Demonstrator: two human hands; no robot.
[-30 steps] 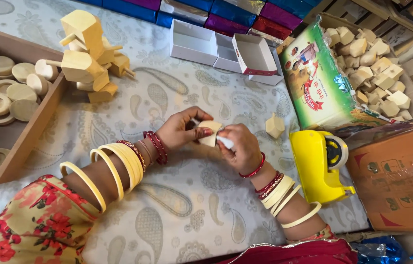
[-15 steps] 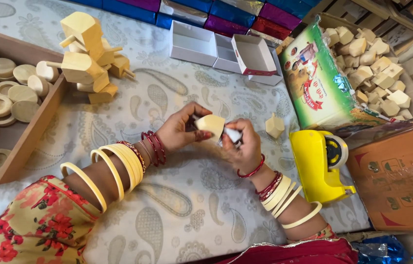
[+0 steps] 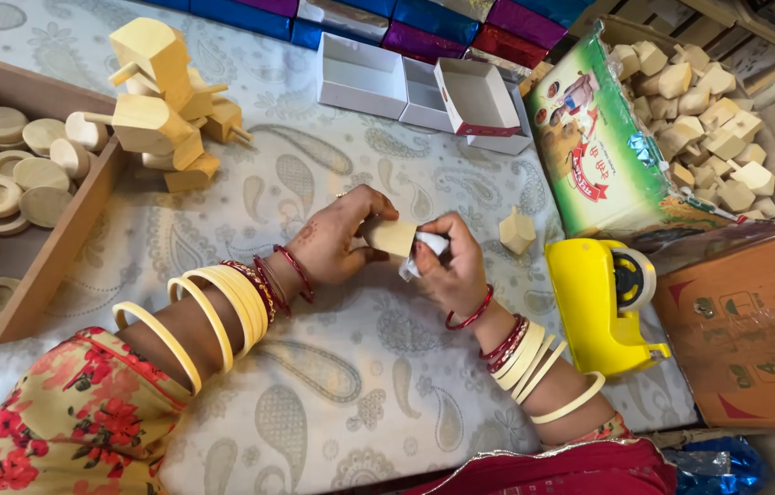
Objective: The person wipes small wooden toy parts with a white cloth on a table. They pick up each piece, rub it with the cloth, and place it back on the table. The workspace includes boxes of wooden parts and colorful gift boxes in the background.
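I have a small wooden block (image 3: 391,236) between both hands, lifted just over the paisley cloth (image 3: 332,403) near the middle of the view. My left hand (image 3: 337,240) is closed around its left end, fingers curled over the top. My right hand (image 3: 457,268) pinches a scrap of white paper or tape (image 3: 424,249) against the block's right face; I cannot tell which it is, nor how much of the block is covered.

Judging from how things lie, the work is at an early stage. 1 loose block (image 3: 516,230) sits on the cloth just right of my hands, bare. A yellow tape dispenser (image 3: 600,302) stands near my right wrist. Beyond it, a green printed bag (image 3: 596,137) lies beside a heap of many more raw blocks (image 3: 706,101). At least 2 small white boxes (image 3: 406,82) stand open and look empty at the top, before a row of shiny blue and purple boxes (image 3: 424,23). To the left, a few pegged wooden pieces (image 3: 163,92) are piled up, next to a wooden tray (image 3: 57,238) of round discs (image 3: 11,165).
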